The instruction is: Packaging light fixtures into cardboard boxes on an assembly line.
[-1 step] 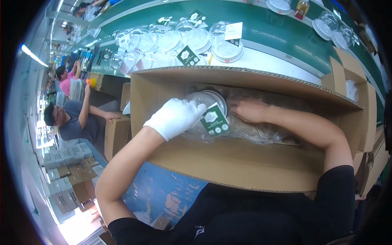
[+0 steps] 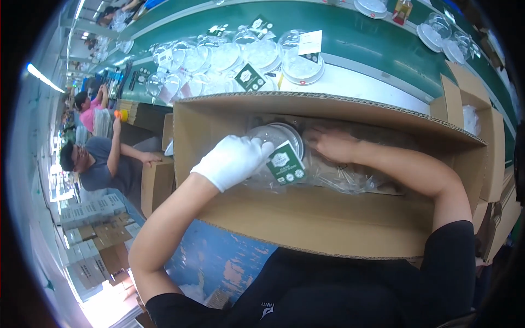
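Note:
Inside a long brown cardboard box (image 2: 306, 224), my left hand (image 2: 232, 161), in a white glove, is closed on a clear plastic domed container (image 2: 281, 131) with a pale round rim. A green printed hang tag (image 2: 286, 164) dangles from it beside the gloved fingers. Just right of the container reaches my right hand (image 2: 331, 145), bare, its fingers bent loosely down toward clear plastic wrapping; the fingertips are partly hidden. More crumpled clear plastic wrapping (image 2: 350, 177) lies under that wrist. What lies beneath the wrapping is hard to make out.
Several similar domed containers (image 2: 224, 57) stand beyond the box beside a green conveyor (image 2: 361, 49). Another open carton (image 2: 484, 109) is at the right. A blue worn surface (image 2: 219, 251) lies below the box. At left, a person (image 2: 112, 158) in grey touches a carton (image 2: 156, 183).
My gloved hand and the tag have shifted very slightly left and downward in the picture. Both hands keep nearly the same places in the box.

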`<state>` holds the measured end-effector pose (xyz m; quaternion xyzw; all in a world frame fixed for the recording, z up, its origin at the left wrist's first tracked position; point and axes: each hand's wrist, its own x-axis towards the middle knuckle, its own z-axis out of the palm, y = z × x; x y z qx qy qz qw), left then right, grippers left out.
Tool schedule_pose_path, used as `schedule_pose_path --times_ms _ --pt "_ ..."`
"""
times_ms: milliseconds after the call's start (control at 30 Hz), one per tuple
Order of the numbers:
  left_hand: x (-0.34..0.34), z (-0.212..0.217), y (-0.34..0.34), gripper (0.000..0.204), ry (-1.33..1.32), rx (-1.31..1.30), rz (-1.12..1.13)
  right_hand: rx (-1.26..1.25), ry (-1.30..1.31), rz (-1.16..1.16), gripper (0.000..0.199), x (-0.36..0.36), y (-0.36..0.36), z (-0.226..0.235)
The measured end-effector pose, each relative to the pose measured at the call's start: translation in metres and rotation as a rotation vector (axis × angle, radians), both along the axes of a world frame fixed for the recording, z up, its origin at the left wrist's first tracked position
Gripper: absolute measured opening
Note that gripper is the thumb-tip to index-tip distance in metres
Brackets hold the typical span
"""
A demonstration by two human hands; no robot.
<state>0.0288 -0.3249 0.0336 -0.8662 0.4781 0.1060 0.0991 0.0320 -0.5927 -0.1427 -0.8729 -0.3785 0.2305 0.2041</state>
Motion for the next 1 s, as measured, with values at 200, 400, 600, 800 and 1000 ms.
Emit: schedule_pose_path --times_ms 200,400,600,800,1000 --pt "-0.012 0.003 -0.014 0.016 -0.032 0.043 -0.105 -0.096 -0.034 -0.046 0.049 0.006 0.005 -0.005" --pt "-0.027 0.006 -0.020 0.012 -0.024 0.055 -0.157 -0.025 -0.216 0.003 0.046 0.010 0.006 -0.003" --pt "-0.033 0.020 -0.015 0.006 0.120 0.068 -0.108 0.122 0.096 -0.335 0.044 0.005 0.007 -0.026" --pt "-0.032 0.024 -0.009 0.006 0.144 0.032 -0.085 0.189 0.152 -0.317 0.042 0.006 -0.011 -0.018" --pt "-0.017 0.014 -0.008 0.021 0.031 -0.037 -0.031 -0.330 -0.199 0.103 0.035 -0.013 0.007 0.040"
